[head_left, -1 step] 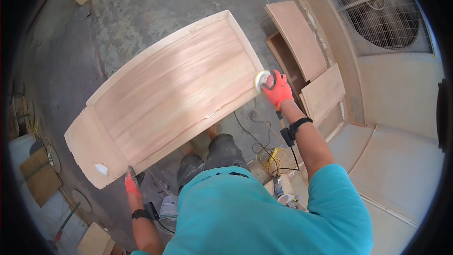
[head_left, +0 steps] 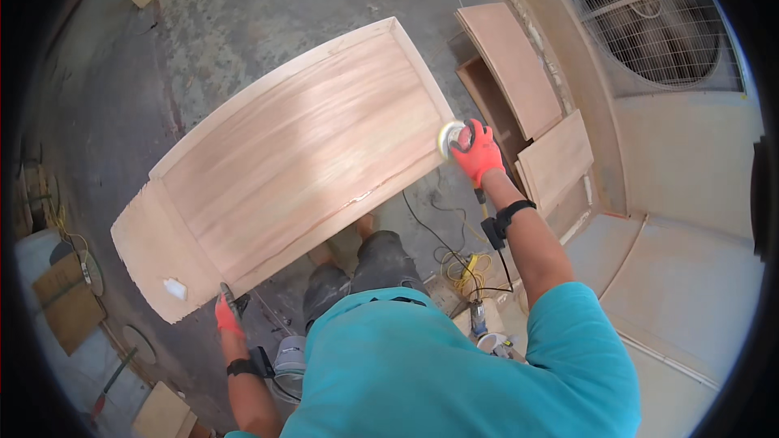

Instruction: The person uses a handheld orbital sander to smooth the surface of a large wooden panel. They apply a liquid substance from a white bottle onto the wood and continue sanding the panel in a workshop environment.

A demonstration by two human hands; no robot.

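A person in a teal shirt looks down on a long, pale wooden panel (head_left: 300, 146), which slants across the view in front of their legs, above a grey floor (head_left: 268, 0); what supports it is hidden. The right hand (head_left: 480, 152), in a red glove, has its fingers curled around the top of a round sander (head_left: 448, 139), whose disc sits at the panel's near right corner, apparently touching it. The left hand (head_left: 229, 312), also gloved, is at the near edge toward the left end; whether its fingers pinch the wood or merely rest there, I cannot tell. A small white piece (head_left: 175, 289) lies on the panel nearby. Almost nothing has changed since the previous picture: hands, sander and panel keep their places, which suggests the work is still centred on that corner.
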